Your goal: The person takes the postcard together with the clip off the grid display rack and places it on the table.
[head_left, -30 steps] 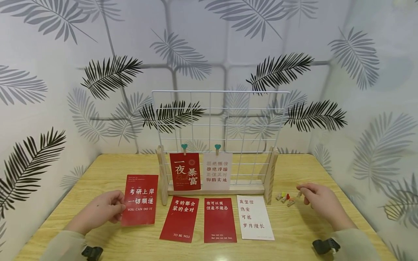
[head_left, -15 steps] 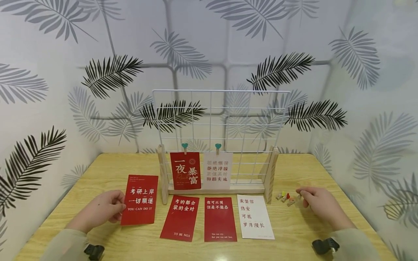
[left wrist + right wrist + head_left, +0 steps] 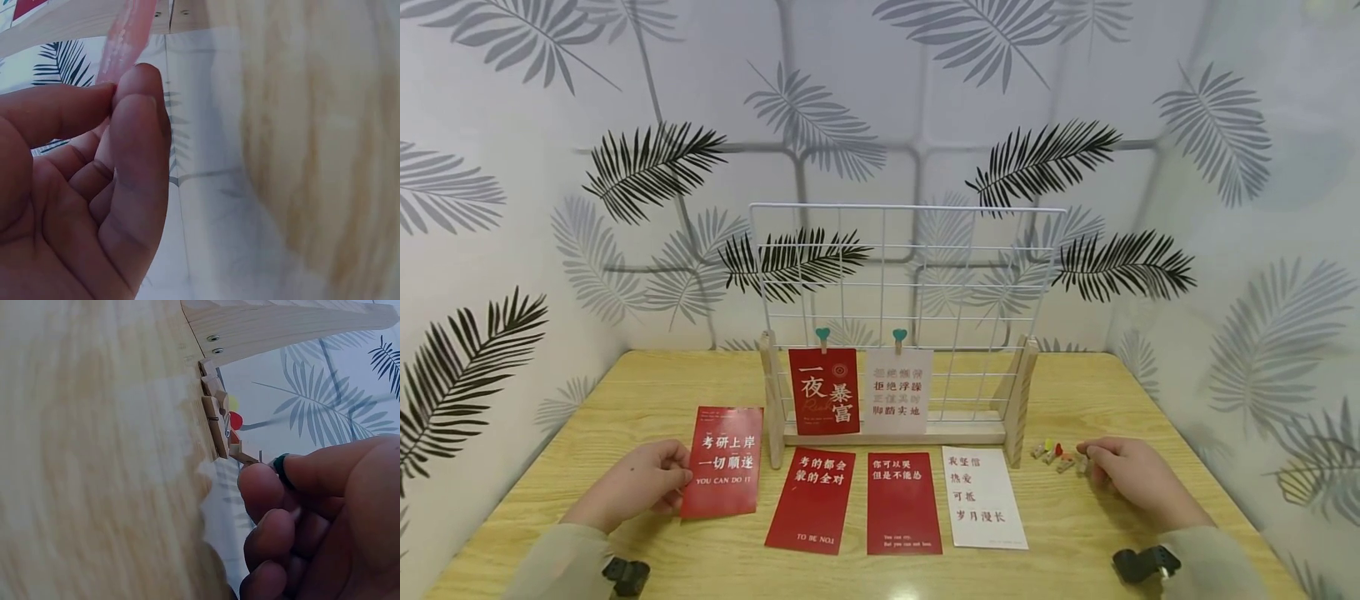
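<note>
My left hand (image 3: 638, 485) pinches the lower left edge of a red card (image 3: 724, 493) with white lettering, between thumb and forefinger. That card appears edge-on in the left wrist view. On the right, my right hand (image 3: 1138, 477) pinches a small wooden clothespin (image 3: 282, 470) with a dark green end between thumb and fingertips; the fingers hide part of it. Several other small clothespins (image 3: 1060, 458) with yellow, red and orange tips lie beside the right fingertips. A white wire grid rack (image 3: 917, 206) on a wooden stand is at the centre.
Teal heart clothespins hold a red card (image 3: 808, 423) and a white card (image 3: 900, 423) on the rack. In front lie a red card (image 3: 808, 512), another red card (image 3: 904, 512) and a white card (image 3: 988, 532) on the wooden table (image 3: 715, 575).
My right hand has drawn slightly down and closer to the loose clothespins, with its clothespin now tilted lower. The left hand and its red card have shifted slightly right.
</note>
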`<action>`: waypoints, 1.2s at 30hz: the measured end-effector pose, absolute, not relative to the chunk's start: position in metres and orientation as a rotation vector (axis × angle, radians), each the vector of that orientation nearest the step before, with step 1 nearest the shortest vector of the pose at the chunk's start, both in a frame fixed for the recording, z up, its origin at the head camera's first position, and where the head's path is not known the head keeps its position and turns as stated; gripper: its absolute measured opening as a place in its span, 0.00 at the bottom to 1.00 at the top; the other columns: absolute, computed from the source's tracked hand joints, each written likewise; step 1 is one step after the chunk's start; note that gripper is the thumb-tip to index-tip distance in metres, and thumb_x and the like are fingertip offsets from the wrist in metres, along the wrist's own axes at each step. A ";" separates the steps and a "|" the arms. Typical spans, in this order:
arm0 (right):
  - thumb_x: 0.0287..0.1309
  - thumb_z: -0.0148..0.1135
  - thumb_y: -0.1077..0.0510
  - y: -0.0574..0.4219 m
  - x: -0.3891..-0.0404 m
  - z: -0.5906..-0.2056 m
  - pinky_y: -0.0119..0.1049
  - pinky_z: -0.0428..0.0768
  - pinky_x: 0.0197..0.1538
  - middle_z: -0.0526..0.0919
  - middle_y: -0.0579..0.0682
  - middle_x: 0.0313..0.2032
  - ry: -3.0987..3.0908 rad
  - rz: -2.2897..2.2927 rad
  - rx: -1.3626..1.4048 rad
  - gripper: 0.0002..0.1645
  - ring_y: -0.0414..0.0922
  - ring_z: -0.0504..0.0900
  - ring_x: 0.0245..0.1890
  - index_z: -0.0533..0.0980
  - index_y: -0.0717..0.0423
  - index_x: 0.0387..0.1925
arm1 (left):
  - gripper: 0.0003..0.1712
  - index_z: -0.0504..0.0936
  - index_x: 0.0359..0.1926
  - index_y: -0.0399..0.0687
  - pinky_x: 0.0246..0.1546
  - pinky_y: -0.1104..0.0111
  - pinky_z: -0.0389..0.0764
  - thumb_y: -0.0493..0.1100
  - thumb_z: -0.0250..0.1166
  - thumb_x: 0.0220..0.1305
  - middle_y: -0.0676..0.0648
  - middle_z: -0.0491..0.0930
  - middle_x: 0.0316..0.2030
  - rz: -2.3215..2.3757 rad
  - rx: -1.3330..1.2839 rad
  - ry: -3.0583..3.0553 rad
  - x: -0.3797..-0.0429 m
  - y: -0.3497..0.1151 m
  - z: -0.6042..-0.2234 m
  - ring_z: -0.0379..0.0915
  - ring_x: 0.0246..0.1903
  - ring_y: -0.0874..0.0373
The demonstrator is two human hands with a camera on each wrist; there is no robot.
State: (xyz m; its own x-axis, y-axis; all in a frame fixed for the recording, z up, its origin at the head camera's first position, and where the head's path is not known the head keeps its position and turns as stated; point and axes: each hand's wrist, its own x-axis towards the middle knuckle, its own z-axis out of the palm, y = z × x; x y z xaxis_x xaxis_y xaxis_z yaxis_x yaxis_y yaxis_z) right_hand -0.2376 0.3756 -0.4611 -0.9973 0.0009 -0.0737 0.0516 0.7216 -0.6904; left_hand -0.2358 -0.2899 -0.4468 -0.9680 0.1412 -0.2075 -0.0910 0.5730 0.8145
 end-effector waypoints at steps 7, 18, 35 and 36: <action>0.75 0.46 0.57 0.376 -0.238 -0.463 0.38 0.72 0.26 0.77 0.48 0.21 2.856 -1.139 0.016 0.20 0.43 0.68 0.15 0.81 0.64 0.50 | 0.02 0.74 0.40 0.35 0.27 0.61 0.83 0.31 0.58 0.68 0.43 0.77 0.26 1.379 0.075 2.538 -0.236 -0.292 -0.451 0.76 0.24 0.52; 0.76 0.46 0.55 0.378 -0.240 -0.465 0.38 0.70 0.32 0.78 0.46 0.23 2.861 -1.068 0.000 0.19 0.43 0.69 0.17 0.83 0.59 0.43 | 0.06 0.75 0.46 0.35 0.29 0.61 0.82 0.33 0.55 0.72 0.42 0.78 0.27 1.298 -0.025 2.521 -0.235 -0.291 -0.453 0.76 0.26 0.52; 0.78 0.47 0.52 0.378 -0.237 -0.468 0.39 0.70 0.35 0.74 0.46 0.18 2.921 -0.991 -0.056 0.19 0.44 0.71 0.18 0.83 0.56 0.40 | 0.10 0.75 0.49 0.33 0.26 0.61 0.82 0.35 0.59 0.71 0.43 0.78 0.27 1.321 -0.055 2.489 -0.236 -0.292 -0.458 0.77 0.25 0.53; 0.78 0.47 0.52 0.378 -0.237 -0.468 0.39 0.70 0.34 0.74 0.46 0.17 2.927 -0.982 -0.068 0.19 0.44 0.71 0.18 0.82 0.55 0.39 | 0.10 0.75 0.49 0.33 0.26 0.61 0.82 0.35 0.59 0.71 0.43 0.78 0.27 1.322 -0.061 2.490 -0.236 -0.292 -0.458 0.77 0.24 0.53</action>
